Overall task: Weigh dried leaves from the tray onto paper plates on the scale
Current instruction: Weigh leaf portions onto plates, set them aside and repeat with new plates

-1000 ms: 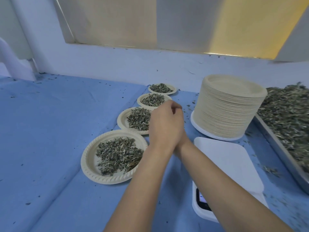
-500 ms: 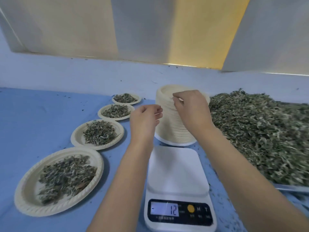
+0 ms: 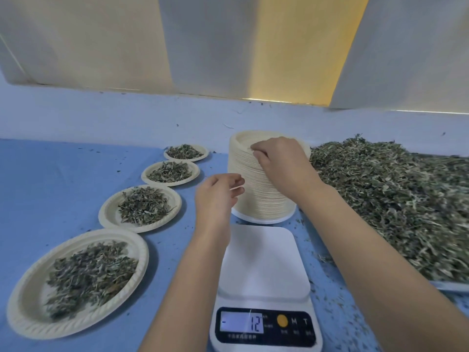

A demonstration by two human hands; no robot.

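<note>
The right hand (image 3: 279,168) rested on top of a tall stack of paper plates (image 3: 256,199), its fingers curled down over the near rim and fingertips pinched at the edge of the uppermost plate; whether that plate had lifted free could not be told. The left hand (image 3: 218,196) hovered just beside the stack's left flank, fingers loosely bent and half open, holding nothing and touching nothing that could be made out. Directly below the stack stood a white digital kitchen scale (image 3: 264,265), its platform bare and its lit display (image 3: 241,325) reading 12 with a minus sign. To the right, a metal tray (image 3: 446,285) was heaped with dried leaves (image 3: 390,199), the pile lying just beside the stack. Along the left, four filled paper plates ran in a diagonal row on the blue table cover (image 3: 63,179): the nearest plate (image 3: 22,301) at lower left, then a second plate (image 3: 109,214), a third plate (image 3: 195,171) and the farthest plate (image 3: 205,151), each carrying a small mound of leaves. Leaf crumbs dotted the blue surface around the scale.
</note>
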